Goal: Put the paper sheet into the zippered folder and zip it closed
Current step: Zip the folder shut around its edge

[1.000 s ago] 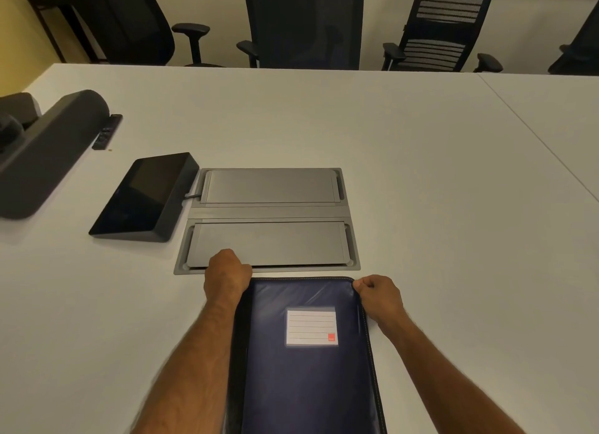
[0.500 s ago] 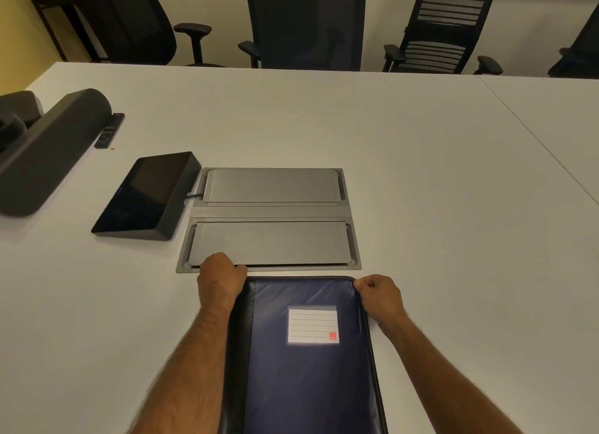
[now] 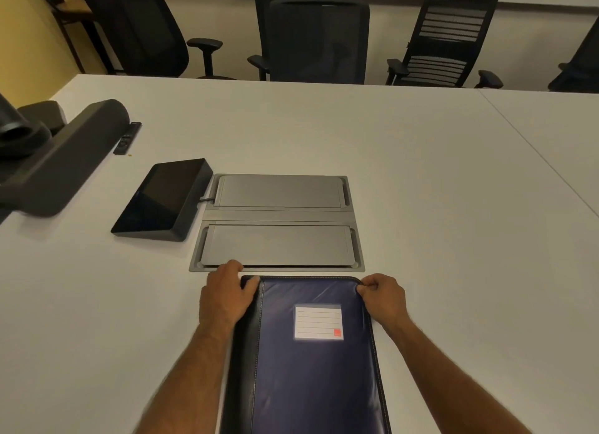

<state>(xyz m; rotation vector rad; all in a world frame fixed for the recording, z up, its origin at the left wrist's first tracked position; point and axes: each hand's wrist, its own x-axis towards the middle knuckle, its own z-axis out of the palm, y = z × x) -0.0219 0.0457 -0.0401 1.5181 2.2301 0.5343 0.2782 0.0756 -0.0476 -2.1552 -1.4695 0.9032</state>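
Observation:
A dark blue zippered folder (image 3: 311, 362) with a black spine and a white label lies closed on the white table (image 3: 421, 206) right in front of me. My left hand (image 3: 223, 294) rests on its far left corner, thumb on the spine. At the far right corner my right hand (image 3: 384, 295) is pinched shut on the folder's zipper edge. No paper sheet is visible; whether one is inside cannot be told.
A grey cable-port hatch (image 3: 277, 222) is set into the table just beyond the folder. To its left stands a dark touch-screen console (image 3: 162, 201), then a long dark speaker bar (image 3: 61, 161) and a small remote (image 3: 127, 137). Black office chairs (image 3: 319, 41) line the far edge.
My left hand has slid left along the folder's far edge, from over the cover to the spine corner. My right hand has stayed at the right corner.

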